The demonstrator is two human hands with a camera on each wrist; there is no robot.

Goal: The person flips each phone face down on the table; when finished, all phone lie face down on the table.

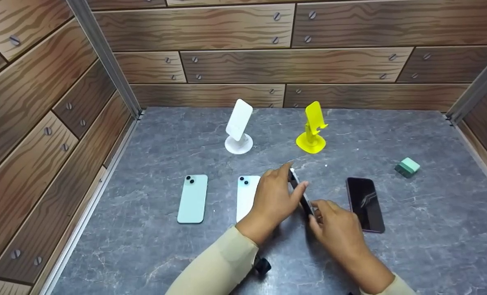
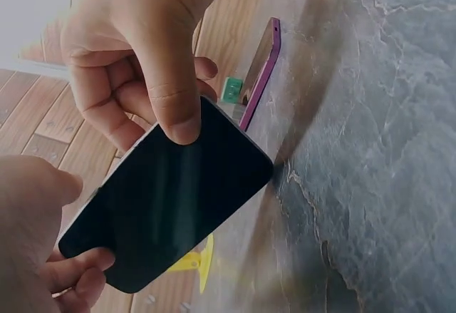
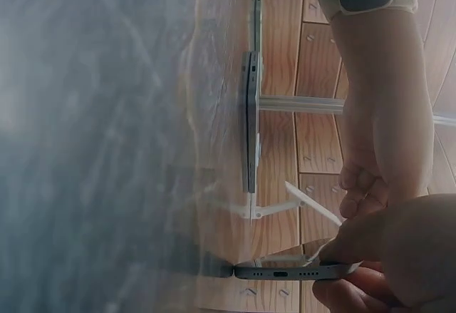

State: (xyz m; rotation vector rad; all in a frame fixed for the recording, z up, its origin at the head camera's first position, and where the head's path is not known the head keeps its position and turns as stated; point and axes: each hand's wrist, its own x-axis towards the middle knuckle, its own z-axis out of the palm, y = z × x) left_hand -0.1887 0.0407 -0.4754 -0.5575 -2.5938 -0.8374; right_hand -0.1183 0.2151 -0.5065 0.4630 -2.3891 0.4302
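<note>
A smartphone (image 1: 304, 196) with a black screen is tilted up on its edge between both hands. At its far end, my left hand (image 1: 274, 198) holds it with fingers and thumb about the edge. My right hand (image 1: 337, 229) pinches the near end; in the left wrist view its thumb lies on the screen (image 2: 185, 192). The phone's bottom edge (image 3: 281, 273) with its port shows in the right wrist view, one corner down at the table. A white phone (image 1: 246, 196) lies face down, partly hidden by the left hand. Right of the right hand lies a purple-edged phone (image 1: 366, 205), screen up.
Behind the hands stand a white phone stand (image 1: 239, 127) and a yellow phone stand (image 1: 313, 127). A mint-green phone (image 1: 193, 199) lies face down at left. A small green block (image 1: 408, 167) sits at the right. Wood-patterned walls (image 1: 235, 67) enclose the grey marbled table (image 1: 145, 254).
</note>
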